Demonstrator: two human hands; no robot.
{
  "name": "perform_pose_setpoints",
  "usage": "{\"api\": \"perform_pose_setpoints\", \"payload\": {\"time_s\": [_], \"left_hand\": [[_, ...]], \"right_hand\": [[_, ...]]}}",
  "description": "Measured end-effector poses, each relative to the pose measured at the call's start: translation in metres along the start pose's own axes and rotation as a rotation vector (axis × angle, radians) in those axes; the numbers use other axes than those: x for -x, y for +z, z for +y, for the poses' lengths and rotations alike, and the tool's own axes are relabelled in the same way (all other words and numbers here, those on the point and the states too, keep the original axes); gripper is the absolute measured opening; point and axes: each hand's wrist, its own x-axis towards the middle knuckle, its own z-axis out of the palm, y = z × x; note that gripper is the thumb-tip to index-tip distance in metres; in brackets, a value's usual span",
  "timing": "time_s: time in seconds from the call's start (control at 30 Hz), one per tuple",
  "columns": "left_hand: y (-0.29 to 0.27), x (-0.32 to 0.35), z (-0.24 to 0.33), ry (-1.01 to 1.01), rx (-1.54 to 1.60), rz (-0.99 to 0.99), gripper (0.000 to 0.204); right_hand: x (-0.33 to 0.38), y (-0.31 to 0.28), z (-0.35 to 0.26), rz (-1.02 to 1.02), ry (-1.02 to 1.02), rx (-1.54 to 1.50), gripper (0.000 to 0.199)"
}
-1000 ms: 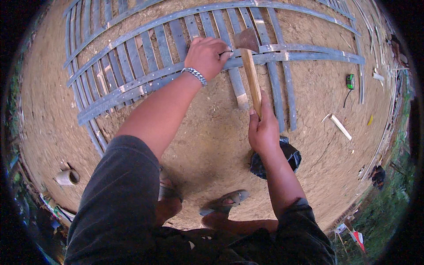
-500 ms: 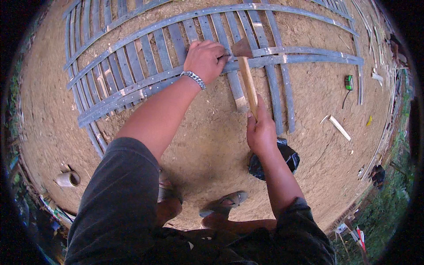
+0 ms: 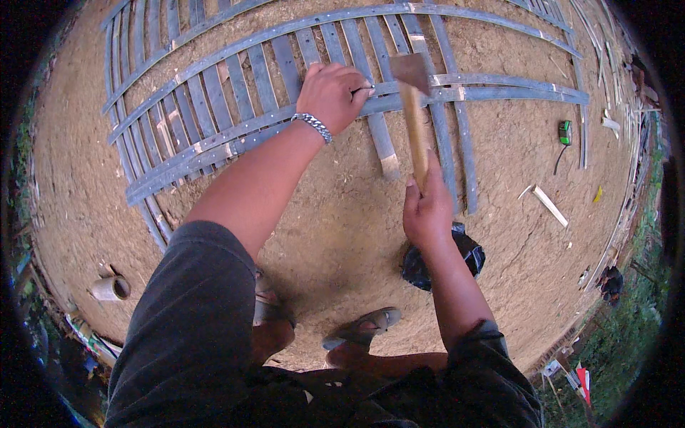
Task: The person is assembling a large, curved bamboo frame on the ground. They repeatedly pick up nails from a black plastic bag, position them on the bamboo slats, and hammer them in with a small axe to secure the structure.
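If the axe gripped by the right hand is misaimed, the nearby left fingers pinching a nail could be bruised

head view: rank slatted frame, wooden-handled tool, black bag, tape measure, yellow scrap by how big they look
1. Slatted frame
2. Wooden-handled tool and black bag, unranked: the bag is partly hidden, the tool nearer the camera
3. Tape measure
4. Yellow scrap
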Motion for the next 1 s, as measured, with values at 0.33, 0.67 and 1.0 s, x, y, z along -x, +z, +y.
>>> {"api": "perform_pose_setpoints", "payload": {"time_s": [0.33, 0.67, 1.0], "left_hand": [[-0.003, -0.001, 0.002, -0.090, 0.027, 0.153, 0.034], [0.027, -0.026, 0.000, -0.650, -0.324, 0.227, 0.052], [0.023, -0.029, 0.004, -0.666, -0.353, 0.119, 0.053]], "right_hand": [[0.004, -0.002, 0.002, 0.064, 0.022, -0.037, 0.057], [0.001, 0.001, 0.003, -0.119, 0.086, -0.001, 0.063], [-0.011, 0.010, 0.015, -0.023, -0.037, 0.018, 0.060]]}}
